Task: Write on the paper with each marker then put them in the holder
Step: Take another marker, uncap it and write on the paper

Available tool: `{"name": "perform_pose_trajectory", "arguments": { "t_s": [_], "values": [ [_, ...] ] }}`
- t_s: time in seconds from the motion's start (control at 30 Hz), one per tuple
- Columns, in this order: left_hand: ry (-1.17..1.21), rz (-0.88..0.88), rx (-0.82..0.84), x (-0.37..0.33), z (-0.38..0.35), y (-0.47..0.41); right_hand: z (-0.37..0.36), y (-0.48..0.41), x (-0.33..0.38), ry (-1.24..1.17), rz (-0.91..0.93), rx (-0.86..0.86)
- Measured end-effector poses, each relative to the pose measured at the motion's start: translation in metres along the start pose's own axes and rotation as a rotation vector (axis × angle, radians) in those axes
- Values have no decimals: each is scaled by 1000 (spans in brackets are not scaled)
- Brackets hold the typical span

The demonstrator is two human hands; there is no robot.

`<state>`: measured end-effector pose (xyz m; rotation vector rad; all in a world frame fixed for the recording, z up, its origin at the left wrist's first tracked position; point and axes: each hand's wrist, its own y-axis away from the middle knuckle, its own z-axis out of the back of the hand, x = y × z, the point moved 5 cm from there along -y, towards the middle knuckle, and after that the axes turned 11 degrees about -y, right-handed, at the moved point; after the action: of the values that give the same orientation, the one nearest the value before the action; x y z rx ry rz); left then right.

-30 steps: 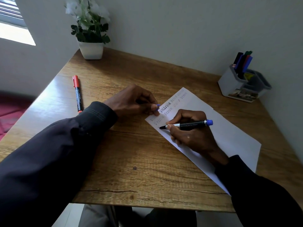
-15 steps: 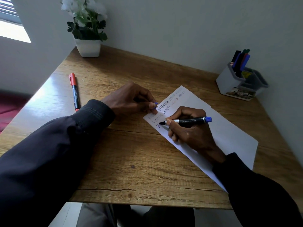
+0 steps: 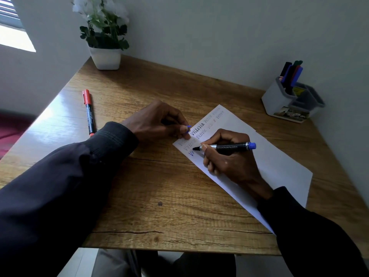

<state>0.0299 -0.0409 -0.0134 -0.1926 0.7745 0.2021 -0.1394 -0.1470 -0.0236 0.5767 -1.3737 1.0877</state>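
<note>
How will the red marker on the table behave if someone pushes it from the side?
The red marker looks round and lies flat on the glossy table, so it would probably roll. It is slim with a hard-looking body, so likely light and stiff to lift.

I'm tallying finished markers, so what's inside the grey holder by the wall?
Several markers stand in the holder, blue, black and green tops showing. Its walls hide their lower halves.

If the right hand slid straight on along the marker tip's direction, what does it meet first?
Probably the left sleeve, past the edge of the paper and some bare table; depth is unclear.
</note>
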Motion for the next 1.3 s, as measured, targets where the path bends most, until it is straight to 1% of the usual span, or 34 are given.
{"name": "perform_pose_trajectory", "arguments": {
  "t_s": [0.27,0.43,0.67,0.97,1.07,1.3],
  "values": [
    [-2,-1,2,2,-1,0,2,0,-3,-2,-56,-27],
    [-7,3,9,1,-1,-1,1,0,-1,-22,-36,-45],
    [-20,-2,-3,1,0,-1,3,-1,-3,2,-81,-67],
    [-13,2,4,1,0,-1,2,0,-1,-4,-29,-47],
    [-12,2,4,2,0,-1,2,0,0,-16,-25,-74],
    [-7,4,-4,2,0,-1,4,0,-2,-8,-65,-95]
  ]
}}
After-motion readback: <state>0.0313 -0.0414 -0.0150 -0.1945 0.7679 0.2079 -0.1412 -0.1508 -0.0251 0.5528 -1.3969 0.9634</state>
